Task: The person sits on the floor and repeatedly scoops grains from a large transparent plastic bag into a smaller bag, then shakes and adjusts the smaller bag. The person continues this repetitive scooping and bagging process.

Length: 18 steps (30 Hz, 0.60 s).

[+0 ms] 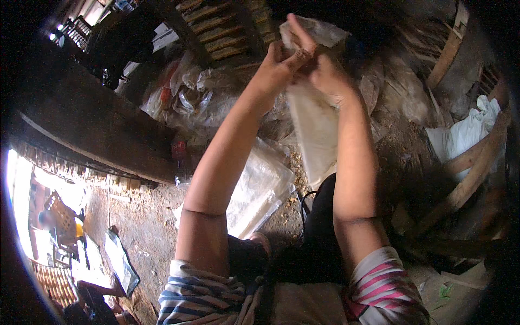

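Observation:
Both my arms reach far forward, and my hands meet close together at the top of the view. A cloudy, see-through plastic bag [314, 130] hangs below them, with a bunched part showing above. My right hand [329, 78] is closed around the gathered plastic. My left hand [283, 67] is beside it, gripping at the same place, its fingers partly overlapping the right hand. One finger points upward there. The grip itself is partly hidden and slightly blurred. Under my left forearm, a stack of flat clear plastic sheets [260, 181] lies on the ground.
Crumpled clear plastic [189, 92] is heaped beyond my left arm. A dark wooden beam [97, 119] runs along the left. At right are a white sack [468, 130] and curved wooden poles [468, 179]. A plastic bottle [181, 160] stands near the beam. Another person [100, 298] appears at lower left.

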{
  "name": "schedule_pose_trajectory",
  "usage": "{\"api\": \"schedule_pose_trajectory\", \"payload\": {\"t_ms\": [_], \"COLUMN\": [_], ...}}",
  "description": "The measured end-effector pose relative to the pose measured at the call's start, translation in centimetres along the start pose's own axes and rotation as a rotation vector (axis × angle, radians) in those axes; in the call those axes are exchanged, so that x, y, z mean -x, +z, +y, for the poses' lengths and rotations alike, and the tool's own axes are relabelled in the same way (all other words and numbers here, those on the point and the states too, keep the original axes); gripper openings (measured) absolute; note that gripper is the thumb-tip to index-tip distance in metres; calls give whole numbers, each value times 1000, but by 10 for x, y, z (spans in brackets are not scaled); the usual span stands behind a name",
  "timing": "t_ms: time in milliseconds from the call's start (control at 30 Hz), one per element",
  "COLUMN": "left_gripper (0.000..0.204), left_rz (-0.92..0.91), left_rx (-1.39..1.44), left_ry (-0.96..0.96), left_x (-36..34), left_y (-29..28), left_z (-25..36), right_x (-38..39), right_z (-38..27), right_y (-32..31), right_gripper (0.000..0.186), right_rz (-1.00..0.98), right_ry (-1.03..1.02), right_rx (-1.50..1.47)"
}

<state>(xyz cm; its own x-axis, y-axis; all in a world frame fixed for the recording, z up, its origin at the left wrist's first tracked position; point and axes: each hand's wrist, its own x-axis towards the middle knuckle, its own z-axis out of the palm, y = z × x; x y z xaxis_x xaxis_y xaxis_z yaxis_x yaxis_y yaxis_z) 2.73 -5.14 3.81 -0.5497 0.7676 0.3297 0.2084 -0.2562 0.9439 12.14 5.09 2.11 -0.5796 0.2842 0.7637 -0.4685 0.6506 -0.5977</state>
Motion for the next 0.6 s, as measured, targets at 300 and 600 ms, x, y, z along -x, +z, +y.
{"api": "schedule_pose_trajectory", "payload": {"t_ms": [300,600], "left_gripper": [24,29], "left_rz": [-150,-224], "left_rx": [134,279], "left_ry": [-8,-66], "left_x": [7,2], "left_y": [-60,-65], "left_z": [-9,-10], "right_x": [-8,26], "right_z": [-14,16], "right_y": [-15,-37], "right_gripper": [91,70], "right_rz": [54,259], "right_ry": [178,526], "right_rx": [-34,-256]}}
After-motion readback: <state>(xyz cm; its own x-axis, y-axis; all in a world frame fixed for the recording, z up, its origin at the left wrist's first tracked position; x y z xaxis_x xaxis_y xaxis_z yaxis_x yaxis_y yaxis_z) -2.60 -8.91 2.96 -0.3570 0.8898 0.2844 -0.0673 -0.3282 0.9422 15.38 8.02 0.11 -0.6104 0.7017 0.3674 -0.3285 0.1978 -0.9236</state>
